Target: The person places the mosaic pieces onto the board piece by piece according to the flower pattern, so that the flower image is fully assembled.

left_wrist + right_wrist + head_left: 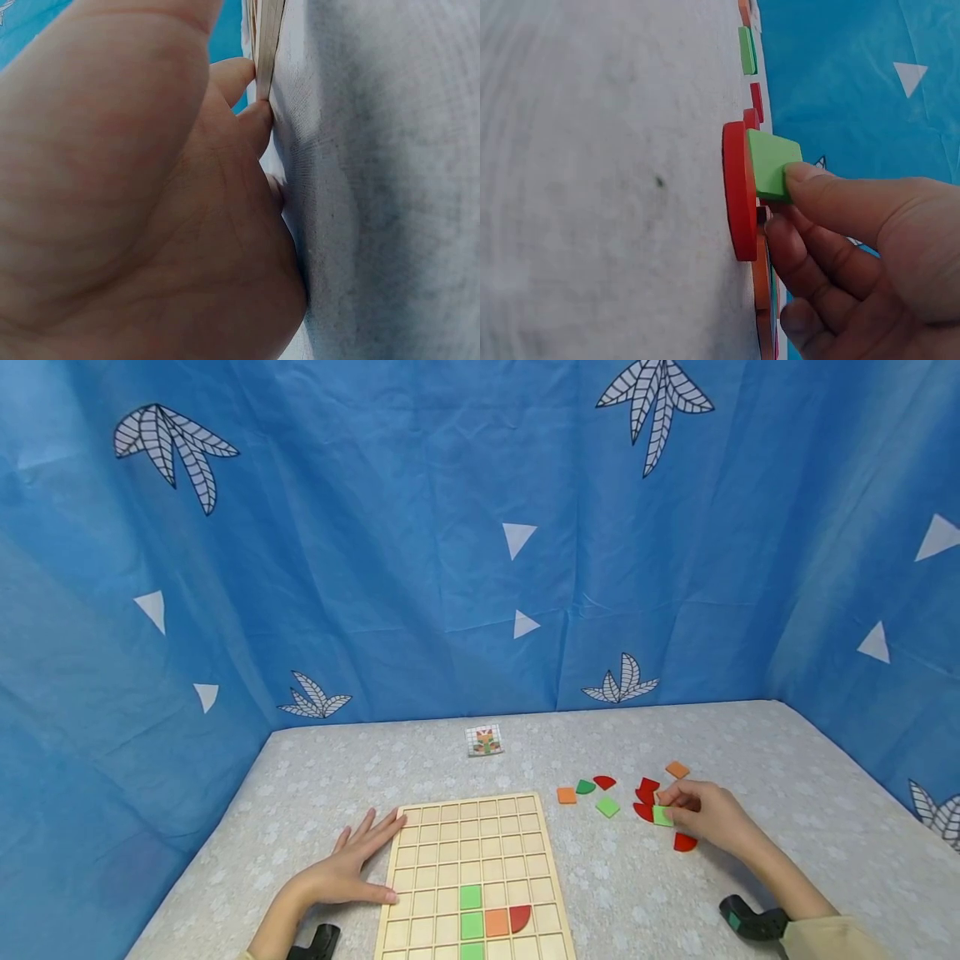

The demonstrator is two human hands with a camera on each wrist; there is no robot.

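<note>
- Right hand: thumb and fingers pinch a light green square tile along its edge, over the right part of the table; whether the tile touches the table is hard to tell
- Just left of this pinch, in the head view, a small cluster of red pieces lies close to the held tile
- Slightly nearer the wearer than the pinch, below the fingers, lies a red quarter-round piece
- Just beyond the pinching fingers lies an orange square
- Farther left of the pinch lie a loose light green square, a red fan-shaped piece, a dark green piece and another orange square
- Left hand: fingers and thumb spread, their tips touching the left side of a pale wooden grid board
- Right of that hand, on the board, three light green squares form a column, with an orange tile and then a red quarter-round tile beside the middle one
- Beyond both hands, a small patterned card lies near a blue curtain
</note>
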